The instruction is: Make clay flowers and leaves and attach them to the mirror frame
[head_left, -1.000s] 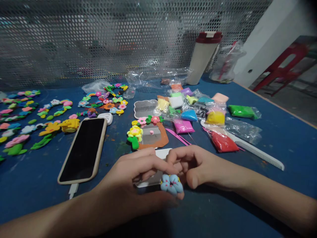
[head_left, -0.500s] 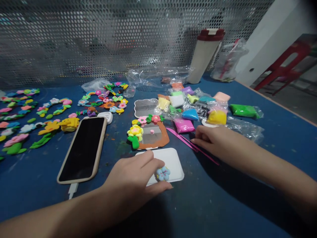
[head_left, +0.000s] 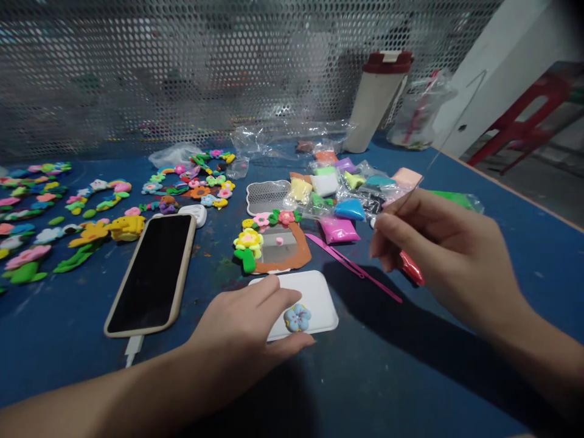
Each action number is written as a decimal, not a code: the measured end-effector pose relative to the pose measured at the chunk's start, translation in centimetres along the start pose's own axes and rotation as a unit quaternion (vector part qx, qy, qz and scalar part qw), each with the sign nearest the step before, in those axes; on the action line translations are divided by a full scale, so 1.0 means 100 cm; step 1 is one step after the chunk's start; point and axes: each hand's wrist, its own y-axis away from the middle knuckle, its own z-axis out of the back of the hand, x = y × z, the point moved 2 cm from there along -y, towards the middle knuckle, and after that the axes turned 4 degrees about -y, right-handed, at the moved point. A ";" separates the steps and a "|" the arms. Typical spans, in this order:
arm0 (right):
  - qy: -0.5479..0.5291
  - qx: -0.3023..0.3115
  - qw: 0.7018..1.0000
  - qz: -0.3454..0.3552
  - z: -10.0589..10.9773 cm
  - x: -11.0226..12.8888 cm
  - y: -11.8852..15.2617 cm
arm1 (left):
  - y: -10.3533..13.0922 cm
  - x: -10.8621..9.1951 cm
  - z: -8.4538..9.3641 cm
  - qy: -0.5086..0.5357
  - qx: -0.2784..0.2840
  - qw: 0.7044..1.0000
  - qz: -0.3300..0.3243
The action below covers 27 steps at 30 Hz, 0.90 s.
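My left hand [head_left: 249, 319] rests over a white tray [head_left: 314, 289], thumb and index finger apart on either side of a light-blue clay flower [head_left: 297, 317]. The flower lies on the tray; its edge shows yellow. Raised at the right, my right hand [head_left: 438, 249] pinches what looks like a clear plastic packet [head_left: 456, 125], seen mostly as a thin edge. A shiny red piece [head_left: 412, 269] shows beneath that hand; whether it is in the packet, I cannot tell. Beyond the tray lies a mirror frame [head_left: 298, 249] with brown clay and clay flowers. A pink modelling tool [head_left: 349, 264] lies between my hands.
Several bagged clay packets [head_left: 338, 230] lie behind my right hand. To the left are a phone [head_left: 152, 274] on a cable and several decorated clay frames [head_left: 98, 194]. A tumbler [head_left: 378, 103] stands at the back by a perforated metal panel [head_left: 182, 73].
My right hand has risen from the table beside the pink tool and moved right, now with clear plastic in its fingers. My left index finger has eased slightly off the blue flower.
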 end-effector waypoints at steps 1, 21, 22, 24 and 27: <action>0.026 0.008 0.999 0.021 -0.002 0.000 0.002 | 0.000 0.000 0.000 -0.003 -0.003 1.000 0.002; -0.054 0.238 0.969 -0.037 -0.042 -0.005 0.027 | 0.004 -0.003 -0.002 0.000 0.000 0.999 0.040; -0.041 0.241 0.969 -0.030 -0.045 -0.005 0.028 | 0.004 -0.004 -0.002 0.003 0.003 0.999 0.042; -0.019 0.241 0.970 -0.017 -0.048 -0.006 0.029 | 0.004 -0.004 -0.002 0.010 0.004 0.999 0.046; -0.010 0.241 0.970 -0.007 -0.050 -0.008 0.029 | 0.004 -0.003 -0.003 0.016 0.007 0.999 0.052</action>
